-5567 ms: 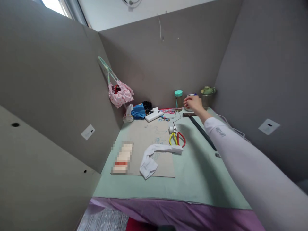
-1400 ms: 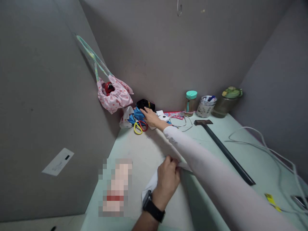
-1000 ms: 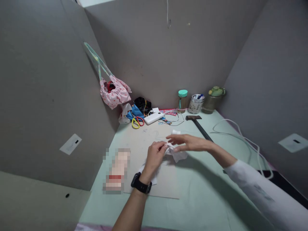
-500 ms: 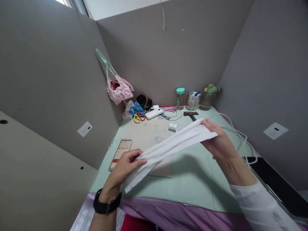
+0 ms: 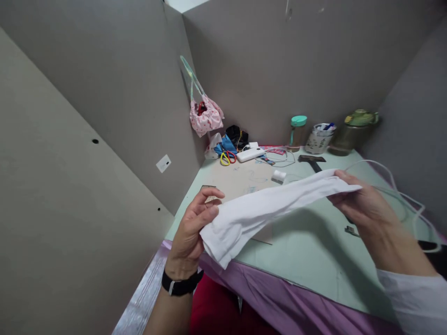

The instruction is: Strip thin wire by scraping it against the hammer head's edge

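- Fingers of the right hand (image 5: 365,202) pinch one end of a long white fabric strip (image 5: 272,204), raised above the table.
- At its other end, the left hand (image 5: 192,225) touches the strip, thumb and index finger apart; the grip of its partly hidden lower fingers cannot be told.
- Beneath the fingers spreads a pale green tabletop (image 5: 314,265), a purple fabric drape (image 5: 275,295) along its near edge.
- Beyond the left fingers lie a flat beige board (image 5: 223,178) and red-and-yellow-handled metal scissors (image 5: 228,158).
- Beyond the right fingers stands a clear, teal-lidded bottle (image 5: 297,134).
- Grey partition panels (image 5: 279,70) enclose the table; a pink dotted fabric bag (image 5: 206,118) hangs beyond the left fingers.
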A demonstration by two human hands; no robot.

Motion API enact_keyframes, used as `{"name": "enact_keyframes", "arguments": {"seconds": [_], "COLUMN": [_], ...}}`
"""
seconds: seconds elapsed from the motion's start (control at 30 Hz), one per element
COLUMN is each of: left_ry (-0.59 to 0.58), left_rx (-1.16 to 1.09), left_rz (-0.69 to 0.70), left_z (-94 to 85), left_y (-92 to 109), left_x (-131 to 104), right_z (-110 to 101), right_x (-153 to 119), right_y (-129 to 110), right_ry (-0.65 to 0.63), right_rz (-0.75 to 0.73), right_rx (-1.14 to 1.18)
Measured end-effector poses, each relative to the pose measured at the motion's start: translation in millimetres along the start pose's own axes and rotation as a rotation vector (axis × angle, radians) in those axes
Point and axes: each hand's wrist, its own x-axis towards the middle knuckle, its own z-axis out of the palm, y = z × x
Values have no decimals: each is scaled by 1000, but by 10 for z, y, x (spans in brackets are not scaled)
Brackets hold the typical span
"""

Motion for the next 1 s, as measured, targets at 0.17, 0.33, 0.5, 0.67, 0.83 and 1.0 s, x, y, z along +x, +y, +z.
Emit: {"name": "enact_keyframes", "arguments": {"seconds": [0.17,0.33,0.5,0.67,0.83,1.0], "left_ry": [-104,-275,-370,-310,-198,-142], "left_rx": [-59,-56,1,48,29,6], "left_rz": [68,181,231,255,217,185], "left_z": [55,41,86,157,188,238], "left_y": [-56,-82,-51,-28,-44,-72], "left_x": [-14,-14,-31,-32,24,86], "right_z": [57,152,144,106,75,95], "right_x": [-67,-142,-111,-83,-80,-113], "right_y": [92,178,268,291,287,274], "right_ry": [-49,-95,-81,-49,-67,-97], "right_rz": [31,59,34,9,-45,-147], "right_rx": [-83,-169,-229,-276,-369,-587]}}
